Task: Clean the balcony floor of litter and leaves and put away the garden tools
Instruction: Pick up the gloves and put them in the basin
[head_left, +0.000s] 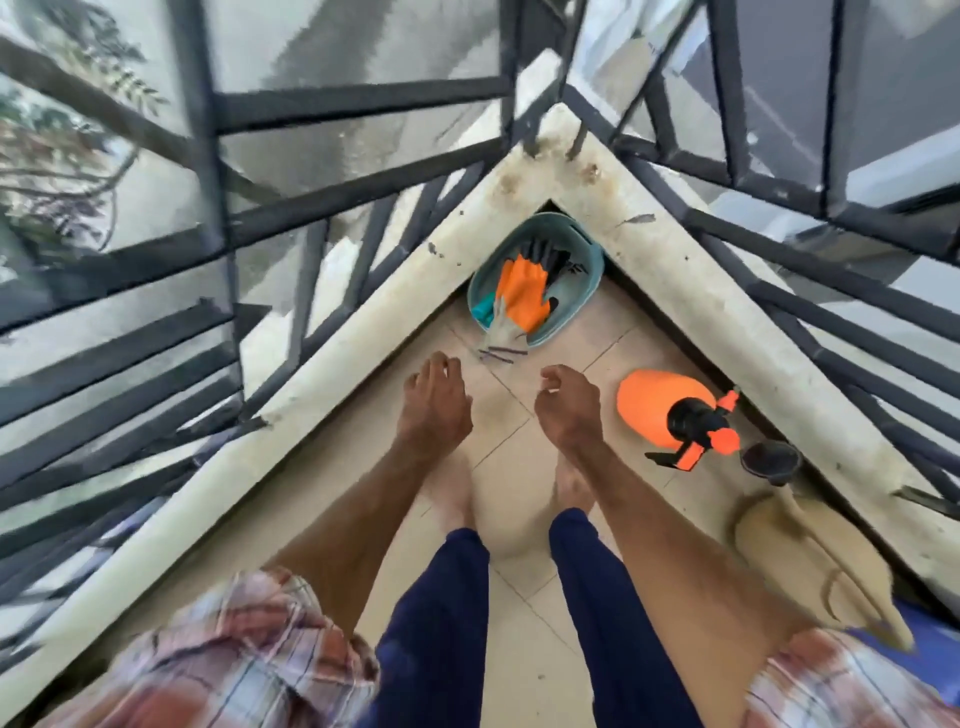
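Head view: we hold our left hand (436, 402) and right hand (567, 408) apart, loosely curled and empty, just before the teal basket (576, 304). Orange gloves (522, 296) lie inside it, and the sprayer (652, 405) is near, at its right.

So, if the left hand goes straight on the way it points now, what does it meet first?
Most likely the teal basket, at its near rim beside the orange glove. The dark sticks lie right of that line. The left hand's height is unclear.
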